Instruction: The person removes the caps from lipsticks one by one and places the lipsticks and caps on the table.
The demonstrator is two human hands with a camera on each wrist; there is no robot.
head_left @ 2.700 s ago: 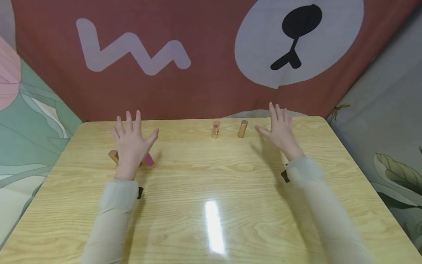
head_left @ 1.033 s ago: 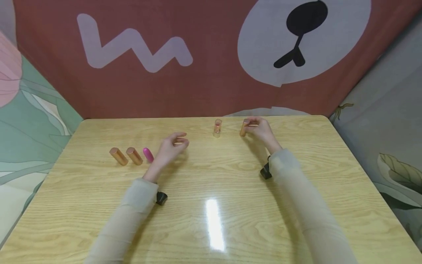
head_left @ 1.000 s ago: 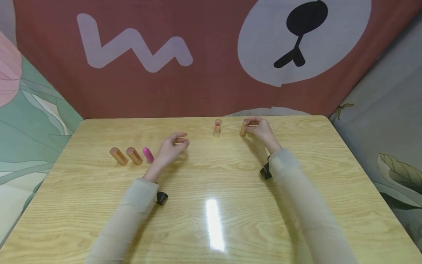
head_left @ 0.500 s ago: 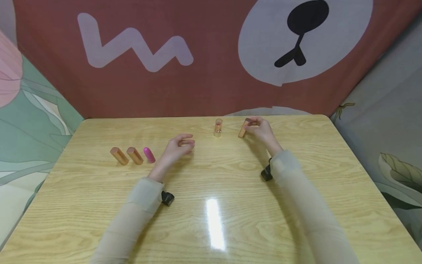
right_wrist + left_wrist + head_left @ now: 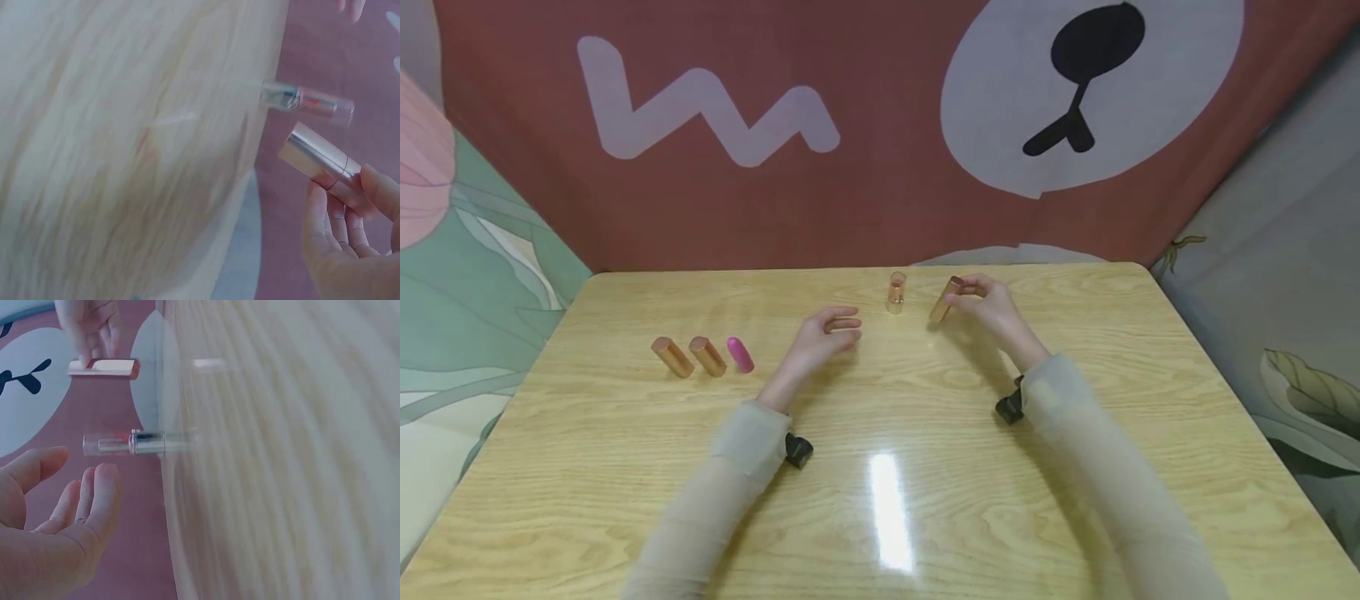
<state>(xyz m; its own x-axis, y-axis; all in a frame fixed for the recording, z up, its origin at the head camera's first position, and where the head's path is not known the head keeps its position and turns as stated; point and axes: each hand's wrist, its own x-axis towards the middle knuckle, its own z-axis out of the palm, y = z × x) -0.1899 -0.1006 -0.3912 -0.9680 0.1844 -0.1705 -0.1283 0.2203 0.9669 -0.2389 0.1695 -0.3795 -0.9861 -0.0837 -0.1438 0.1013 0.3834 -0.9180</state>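
A rose-gold lipstick tube (image 5: 943, 303) is pinched near its top by my right hand (image 5: 992, 312). It tilts, and the right wrist view shows the capped tube (image 5: 319, 159) lifted off the table, with a seam across it. My left hand (image 5: 822, 339) hovers over the table with loosely bent fingers and holds nothing. Between the hands, a clear-capped lipstick (image 5: 896, 293) stands upright near the back edge. In the left wrist view, that clear lipstick (image 5: 134, 442) is close beyond the left fingertips, without touching them.
At the left stand two rose-gold tubes (image 5: 672, 357) and a magenta, round-topped tube (image 5: 740, 354) in a row. The wooden table (image 5: 850, 517) ends at the back against a red-brown cloth (image 5: 760, 217). Light glares off the table's middle.
The right hand came down from open, gripped the rose-gold tube, tilted it, lifted it and drew it slightly nearer and leftward. The left hand moved right, off the row at left, toward the middle.
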